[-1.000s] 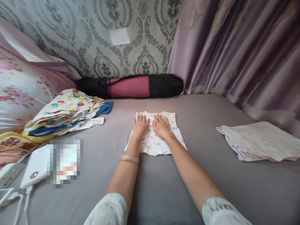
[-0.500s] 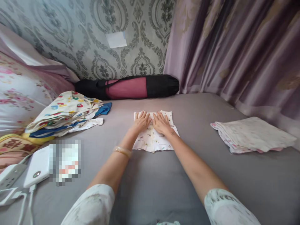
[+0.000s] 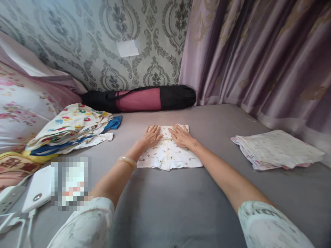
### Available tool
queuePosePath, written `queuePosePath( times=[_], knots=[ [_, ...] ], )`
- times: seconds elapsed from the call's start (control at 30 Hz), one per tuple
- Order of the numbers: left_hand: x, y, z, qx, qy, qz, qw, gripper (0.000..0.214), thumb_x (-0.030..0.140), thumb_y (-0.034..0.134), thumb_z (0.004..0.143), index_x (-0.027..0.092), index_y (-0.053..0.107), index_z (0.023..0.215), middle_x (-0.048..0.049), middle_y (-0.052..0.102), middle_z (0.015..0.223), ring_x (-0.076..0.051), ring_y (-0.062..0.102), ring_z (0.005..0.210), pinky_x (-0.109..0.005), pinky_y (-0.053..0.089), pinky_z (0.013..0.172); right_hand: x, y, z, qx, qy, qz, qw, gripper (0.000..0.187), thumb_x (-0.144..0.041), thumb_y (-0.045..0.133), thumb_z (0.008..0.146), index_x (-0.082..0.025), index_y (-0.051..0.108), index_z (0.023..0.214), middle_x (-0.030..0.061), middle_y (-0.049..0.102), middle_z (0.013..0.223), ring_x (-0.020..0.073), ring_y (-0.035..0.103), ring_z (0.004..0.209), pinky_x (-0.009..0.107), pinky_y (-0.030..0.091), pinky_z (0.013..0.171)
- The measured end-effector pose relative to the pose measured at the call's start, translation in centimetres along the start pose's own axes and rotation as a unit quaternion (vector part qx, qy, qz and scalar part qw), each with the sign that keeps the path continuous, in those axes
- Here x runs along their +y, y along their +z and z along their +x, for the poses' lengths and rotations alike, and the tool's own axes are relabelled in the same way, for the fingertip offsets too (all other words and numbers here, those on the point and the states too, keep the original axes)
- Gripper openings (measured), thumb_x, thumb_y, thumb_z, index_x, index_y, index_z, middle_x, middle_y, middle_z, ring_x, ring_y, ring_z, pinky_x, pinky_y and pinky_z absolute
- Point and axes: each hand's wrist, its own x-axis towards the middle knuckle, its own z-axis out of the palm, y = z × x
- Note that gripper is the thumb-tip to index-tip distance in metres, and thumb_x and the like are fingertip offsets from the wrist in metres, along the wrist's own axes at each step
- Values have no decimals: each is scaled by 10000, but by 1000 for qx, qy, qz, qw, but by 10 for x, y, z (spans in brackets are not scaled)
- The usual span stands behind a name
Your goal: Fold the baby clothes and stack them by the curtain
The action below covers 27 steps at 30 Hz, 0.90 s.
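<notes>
A small white printed garment (image 3: 169,156) lies on the grey sheet in front of me, with its far part folded over toward me. My left hand (image 3: 152,135) rests flat on its upper left side, fingers stretched out. On the upper right side lies my right hand (image 3: 181,135), palm down with the fingers spread. Between the hands, part of the folded edge and the small printed pattern show. Both hands press on the cloth without gripping it. Under the palms the cloth is hidden.
A heap of clothes (image 3: 69,127) lies at the left, beside a floral pillow (image 3: 19,113). A folded stack of cloth (image 3: 280,150) sits at the right. Along the wall stretches a black and red long bag (image 3: 139,99). A white power bank (image 3: 40,189) and power strip (image 3: 11,198) lie at lower left.
My hands have moved apart, the left one leftward and the right one slightly right. The garment's near part now spreads wider, and more of its middle shows.
</notes>
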Motion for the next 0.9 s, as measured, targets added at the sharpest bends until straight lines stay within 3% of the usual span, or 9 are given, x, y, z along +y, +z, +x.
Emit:
queuePosePath(
  times=[0.13,0.27,0.43,0.67,0.9],
  knots=[
    [-10,5,2,-33,2,-14,999,738,575,117,952,102,205,1512,-145,164,1581,-255,130,1463,-474,88,1174,11,3,-1,-28,-5,16,999,544,-392,201,973,-283,311,1495,36,213,1584,235,143,1457,538,72,1155],
    [-14,1,5,-58,6,-27,998,751,596,96,943,122,180,1520,-131,132,1587,-243,96,1468,-465,80,1173,15,-1,3,-55,-3,38,998,564,-425,175,978,-264,288,1506,45,183,1590,228,110,1463,526,57,1160],
    [-20,0,7,-43,-34,-31,998,762,605,89,936,125,157,1524,-118,148,1588,-239,91,1469,-459,87,1172,24,-3,9,-29,35,16,999,589,-442,164,981,-215,265,1515,74,177,1590,236,86,1465,516,21,1162],
    [-26,5,11,-60,-35,-44,997,795,638,98,920,123,148,1524,-129,128,1591,-249,87,1470,-476,74,1168,31,2,9,-41,47,28,998,602,-467,146,977,-230,246,1520,67,178,1590,241,102,1463,521,48,1159],
    [-29,9,6,-26,-43,-32,998,749,605,103,936,151,162,1528,-107,185,1582,-229,108,1468,-439,118,1173,41,7,9,-14,69,10,997,655,-463,174,964,-118,239,1516,112,175,1587,244,89,1464,472,59,1171]
  ],
)
